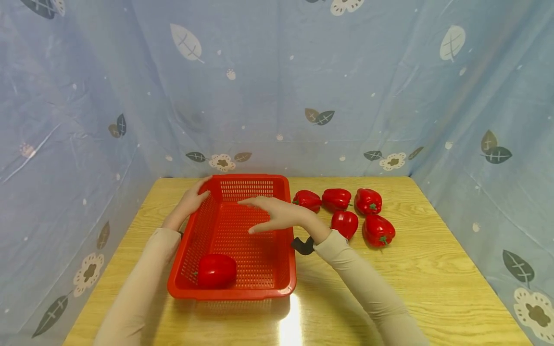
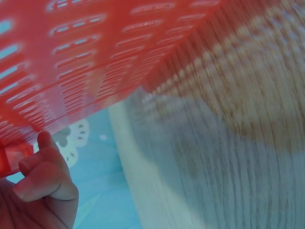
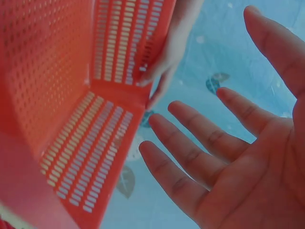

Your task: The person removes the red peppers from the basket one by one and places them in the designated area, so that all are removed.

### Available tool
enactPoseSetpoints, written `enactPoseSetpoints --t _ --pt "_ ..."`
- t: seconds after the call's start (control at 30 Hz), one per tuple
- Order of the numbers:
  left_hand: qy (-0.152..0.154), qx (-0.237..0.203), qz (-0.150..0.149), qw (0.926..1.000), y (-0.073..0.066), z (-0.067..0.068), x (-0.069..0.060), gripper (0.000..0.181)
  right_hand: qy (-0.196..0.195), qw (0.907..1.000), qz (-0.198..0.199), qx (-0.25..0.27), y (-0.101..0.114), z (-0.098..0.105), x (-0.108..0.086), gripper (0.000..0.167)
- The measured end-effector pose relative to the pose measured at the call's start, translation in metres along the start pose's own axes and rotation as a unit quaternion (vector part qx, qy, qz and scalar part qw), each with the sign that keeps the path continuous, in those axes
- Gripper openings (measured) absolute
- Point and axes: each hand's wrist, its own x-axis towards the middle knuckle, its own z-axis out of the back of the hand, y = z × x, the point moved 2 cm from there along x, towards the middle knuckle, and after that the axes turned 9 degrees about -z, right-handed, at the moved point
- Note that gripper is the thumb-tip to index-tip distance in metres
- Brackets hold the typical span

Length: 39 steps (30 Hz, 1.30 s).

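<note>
A red plastic basket [image 1: 233,294] with slotted walls stands on the table. One red bell pepper [image 1: 218,270] lies on its side in the basket's near left corner. My left hand [image 1: 189,203] holds the basket's left rim, thumb on the inner side; in the left wrist view its fingers [image 2: 47,179] bend at the rim from outside. Over the basket's right half hovers my right hand [image 1: 280,214], with nothing in it. Its fingers [image 3: 190,155] are spread and extended in the right wrist view, apart from the basket wall.
Several more red bell peppers [image 1: 336,199] lie in a loose group to the right of the basket, near my right forearm. The wooden table [image 1: 441,269] meets a blue patterned curtain [image 1: 277,96] at the back and both sides.
</note>
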Motion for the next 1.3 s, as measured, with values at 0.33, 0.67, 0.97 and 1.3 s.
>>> enactPoseSetpoints --t 0.33,0.67,0.97,1.3 --pt "0.0 -0.009 0.008 0.9999 -0.002 -0.001 0.0 0.053 0.044 0.998 0.045 -0.013 0.014 -0.019 0.017 0.076" --pt "0.001 -0.001 0.004 1.0 -0.001 0.0 0.0 0.054 0.098 0.9935 0.058 -0.009 0.03 -0.038 0.035 0.08" --pt "-0.003 0.004 0.002 1.0 0.001 0.0 0.0 0.054 0.153 0.9861 0.049 -0.042 0.039 -0.061 0.049 0.082" --pt "-0.003 -0.002 0.002 1.0 0.0 -0.003 -0.003 0.053 0.181 0.9803 0.058 -0.053 0.046 -0.08 0.057 0.08"
